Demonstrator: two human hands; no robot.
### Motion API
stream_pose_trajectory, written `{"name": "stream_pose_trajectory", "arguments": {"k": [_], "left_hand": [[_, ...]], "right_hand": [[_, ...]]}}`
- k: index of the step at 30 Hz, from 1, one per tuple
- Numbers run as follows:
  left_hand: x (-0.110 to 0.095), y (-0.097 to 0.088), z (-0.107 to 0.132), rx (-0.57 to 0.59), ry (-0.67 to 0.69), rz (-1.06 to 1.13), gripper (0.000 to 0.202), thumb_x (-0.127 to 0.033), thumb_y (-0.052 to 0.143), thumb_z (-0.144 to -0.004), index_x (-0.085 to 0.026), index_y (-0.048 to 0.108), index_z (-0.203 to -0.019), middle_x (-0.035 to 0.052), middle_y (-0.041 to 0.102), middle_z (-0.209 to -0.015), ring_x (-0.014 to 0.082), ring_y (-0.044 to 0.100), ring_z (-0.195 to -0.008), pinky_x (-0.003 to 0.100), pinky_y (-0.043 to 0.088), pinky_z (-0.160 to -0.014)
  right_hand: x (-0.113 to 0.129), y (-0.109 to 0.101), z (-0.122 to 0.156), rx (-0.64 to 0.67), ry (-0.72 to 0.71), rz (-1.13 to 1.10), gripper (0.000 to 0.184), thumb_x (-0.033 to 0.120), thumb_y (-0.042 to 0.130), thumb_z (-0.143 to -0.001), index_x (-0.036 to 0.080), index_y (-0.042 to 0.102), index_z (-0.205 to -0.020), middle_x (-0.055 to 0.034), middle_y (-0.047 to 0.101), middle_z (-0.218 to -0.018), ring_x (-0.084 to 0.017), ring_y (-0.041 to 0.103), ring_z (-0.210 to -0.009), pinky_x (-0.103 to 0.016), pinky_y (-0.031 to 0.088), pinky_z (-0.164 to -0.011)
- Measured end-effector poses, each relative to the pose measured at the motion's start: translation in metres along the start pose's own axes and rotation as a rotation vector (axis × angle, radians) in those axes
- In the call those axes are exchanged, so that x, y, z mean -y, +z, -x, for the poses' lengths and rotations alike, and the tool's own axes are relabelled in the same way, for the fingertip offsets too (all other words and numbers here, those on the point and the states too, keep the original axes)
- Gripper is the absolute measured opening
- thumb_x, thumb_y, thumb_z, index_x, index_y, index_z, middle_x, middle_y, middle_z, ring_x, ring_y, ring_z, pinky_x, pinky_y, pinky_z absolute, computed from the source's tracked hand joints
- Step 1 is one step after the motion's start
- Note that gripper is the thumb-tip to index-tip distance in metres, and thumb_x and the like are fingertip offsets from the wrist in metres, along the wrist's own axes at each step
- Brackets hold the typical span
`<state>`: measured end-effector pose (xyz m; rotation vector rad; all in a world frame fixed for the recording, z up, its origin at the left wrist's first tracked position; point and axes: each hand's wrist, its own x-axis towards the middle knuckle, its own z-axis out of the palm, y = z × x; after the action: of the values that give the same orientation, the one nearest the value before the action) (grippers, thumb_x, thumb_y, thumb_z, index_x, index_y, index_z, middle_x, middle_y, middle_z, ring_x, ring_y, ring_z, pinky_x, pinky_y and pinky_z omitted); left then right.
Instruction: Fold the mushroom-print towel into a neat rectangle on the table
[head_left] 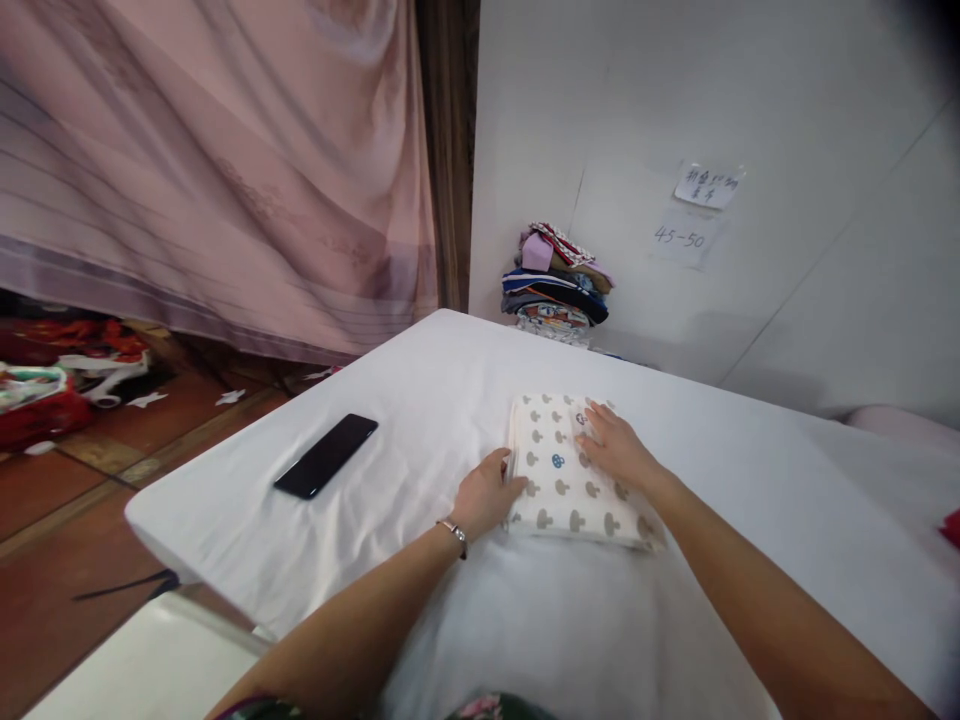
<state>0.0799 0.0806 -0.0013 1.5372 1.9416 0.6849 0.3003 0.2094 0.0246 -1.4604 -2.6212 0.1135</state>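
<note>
A folded cream cloth with grey mushroom prints point(562, 490) lies on the white-covered table point(420, 390). My left hand point(486, 494) grips the cloth's left edge, fingers curled against it, a bracelet on the wrist. My right hand point(616, 445) lies flat on top of the cloth near its far right corner, fingers stretched out.
A black phone point(325, 456) lies on the table to the left. A pile of folded clothes point(556, 285) stands by the white wall beyond the table's far edge. A pink curtain point(225, 170) hangs at left, and bags lie on the tiled floor point(45, 390).
</note>
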Motion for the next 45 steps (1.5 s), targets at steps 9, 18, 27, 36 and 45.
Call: {"name": "stream_pose_trajectory", "arguments": {"k": [9,18,27,36,45], "left_hand": [[0.001,-0.001,0.002,-0.026,0.071,-0.032,0.046,-0.04,0.05,-0.078,-0.024,0.045,-0.121,0.0047,0.061,-0.106,0.0193,0.059,-0.088,0.026,0.041,-0.07],[0.0,-0.004,0.003,-0.016,0.039,-0.039,0.048,-0.043,0.05,-0.078,-0.025,0.043,-0.122,0.0033,0.061,-0.102,0.0183,0.059,-0.086,0.025,0.041,-0.068],[-0.004,-0.008,0.005,0.021,0.035,-0.106,0.051,-0.046,0.044,-0.08,-0.022,0.039,-0.125,0.0047,0.063,-0.095,0.0203,0.06,-0.084,0.026,0.04,-0.068],[-0.02,0.001,0.027,0.246,0.091,0.144,0.055,-0.043,0.049,-0.077,-0.019,0.04,-0.126,0.0037,0.067,-0.088,0.0173,0.061,-0.076,0.025,0.044,-0.063],[-0.02,0.007,0.027,0.475,0.167,0.18,0.033,-0.04,0.05,-0.076,-0.019,0.061,-0.099,0.0013,0.067,-0.082,0.0122,0.061,-0.061,0.022,0.045,-0.057]], "right_hand": [[-0.027,0.035,-0.04,0.057,0.147,-0.048,0.058,0.048,0.033,-0.086,0.016,0.036,-0.134,-0.0093,0.023,-0.146,-0.026,0.015,-0.134,-0.045,0.018,-0.105],[-0.06,0.023,-0.026,-0.047,0.558,-0.452,0.068,0.05,0.045,-0.078,0.013,0.038,-0.135,-0.0139,0.047,-0.131,-0.03,0.048,-0.115,-0.04,0.037,-0.096],[-0.04,0.015,0.059,0.09,0.704,-0.763,0.084,0.062,0.052,-0.071,0.024,0.024,-0.14,-0.0119,0.053,-0.121,-0.024,0.059,-0.098,-0.033,0.047,-0.083],[-0.068,-0.012,0.099,0.136,0.649,-0.903,0.088,0.052,0.064,-0.068,0.027,0.02,-0.141,-0.0161,0.053,-0.122,-0.025,0.064,-0.089,-0.036,0.051,-0.075],[-0.14,-0.03,0.124,-0.047,0.667,-0.422,0.062,0.04,0.061,-0.068,0.014,0.05,-0.123,-0.0159,0.054,-0.12,-0.032,0.053,-0.108,-0.042,0.042,-0.09]]}}
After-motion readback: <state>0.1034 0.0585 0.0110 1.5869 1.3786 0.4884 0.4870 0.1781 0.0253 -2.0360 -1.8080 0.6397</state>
